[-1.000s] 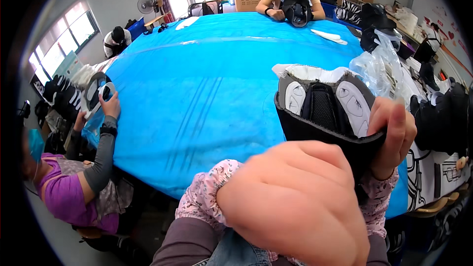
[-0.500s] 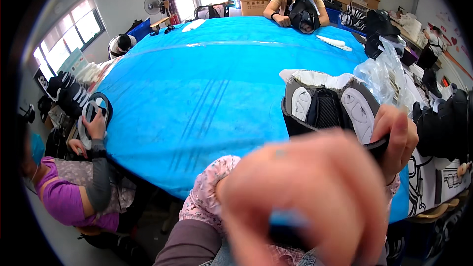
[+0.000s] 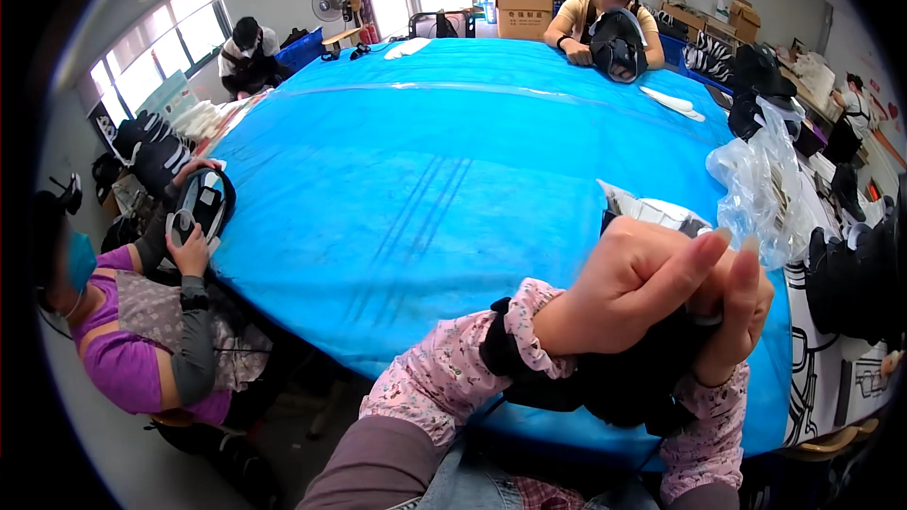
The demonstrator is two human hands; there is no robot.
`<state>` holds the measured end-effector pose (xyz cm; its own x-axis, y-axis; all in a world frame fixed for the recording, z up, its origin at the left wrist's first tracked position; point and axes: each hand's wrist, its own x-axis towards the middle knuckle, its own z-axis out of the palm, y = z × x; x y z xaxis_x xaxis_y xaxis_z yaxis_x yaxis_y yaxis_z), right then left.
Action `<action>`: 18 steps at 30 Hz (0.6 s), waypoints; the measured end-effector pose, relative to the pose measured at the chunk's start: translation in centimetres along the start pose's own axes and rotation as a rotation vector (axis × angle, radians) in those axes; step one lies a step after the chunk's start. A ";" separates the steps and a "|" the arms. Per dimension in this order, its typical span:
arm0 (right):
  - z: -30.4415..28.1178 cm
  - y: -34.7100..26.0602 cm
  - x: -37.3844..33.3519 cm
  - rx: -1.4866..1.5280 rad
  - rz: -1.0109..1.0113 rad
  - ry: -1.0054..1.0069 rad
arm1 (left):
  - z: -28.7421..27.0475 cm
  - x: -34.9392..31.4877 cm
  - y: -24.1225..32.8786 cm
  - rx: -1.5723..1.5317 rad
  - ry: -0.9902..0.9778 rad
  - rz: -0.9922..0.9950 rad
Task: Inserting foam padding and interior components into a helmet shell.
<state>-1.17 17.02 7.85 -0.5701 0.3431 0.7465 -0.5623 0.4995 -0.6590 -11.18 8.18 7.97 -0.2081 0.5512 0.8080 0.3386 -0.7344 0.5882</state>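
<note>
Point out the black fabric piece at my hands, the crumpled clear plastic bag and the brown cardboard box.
Black fabric piece (image 3: pixel 628 378): head view, dark lower side.
Crumpled clear plastic bag (image 3: pixel 746 191): head view, middle.
Brown cardboard box (image 3: pixel 525 26): head view, front face.

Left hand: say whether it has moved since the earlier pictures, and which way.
Yes: against the blue table cover, the left hand has moved forward, closing in on the right hand.
</note>
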 end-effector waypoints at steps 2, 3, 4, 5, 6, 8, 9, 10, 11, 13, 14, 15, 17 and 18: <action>0.3 0.1 -0.1 0.034 0.002 0.017 | 0.1 -0.1 -0.1 -0.120 -0.005 -0.060; 0.4 0.3 -0.2 0.068 0.005 0.034 | -0.1 0.0 -0.1 -0.120 -0.005 -0.059; 0.1 0.6 -0.1 0.065 0.003 0.036 | -0.4 0.2 -0.2 -0.030 -0.014 0.022; -0.3 1.2 0.2 -0.016 -0.110 0.037 | -0.6 0.4 -0.2 0.059 -0.021 0.104; -0.8 1.5 0.4 -0.096 -0.223 0.038 | -0.8 0.5 -0.3 0.056 -0.023 0.106; -1.1 1.1 0.7 -0.087 -0.157 0.067 | -1.3 0.4 -0.1 0.063 0.050 0.062; -1.4 1.0 0.8 -0.082 -0.092 0.097 | -1.6 0.3 0.1 0.065 0.051 0.061; -1.8 1.2 0.9 -0.068 -0.084 0.081 | -1.8 0.4 0.3 0.023 0.044 0.005; -2.0 1.3 0.8 -0.071 -0.087 0.082 | -1.9 0.5 0.4 -0.019 0.036 -0.050; -2.2 1.5 0.7 -0.128 -0.137 0.053 | -1.7 0.5 0.0 -0.036 0.044 -0.054; -2.2 1.5 0.8 -0.127 -0.141 0.050 | -1.7 0.6 -0.1 0.015 0.065 -0.007; -2.2 1.5 0.9 -0.197 -0.186 0.065 | -1.7 0.8 -0.2 0.065 0.086 0.039; -1.9 1.4 1.0 -0.266 -0.224 0.076 | -1.9 1.1 -0.2 0.195 0.146 0.097; -1.6 1.0 1.1 -0.345 -0.252 0.040 | -1.9 1.2 -0.3 0.324 0.202 0.155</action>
<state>-1.42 19.21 8.13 -0.4131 0.2040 0.8876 -0.4434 0.8063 -0.3916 -13.33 8.33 8.86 -0.2968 0.3317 0.8955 0.6447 -0.6222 0.4441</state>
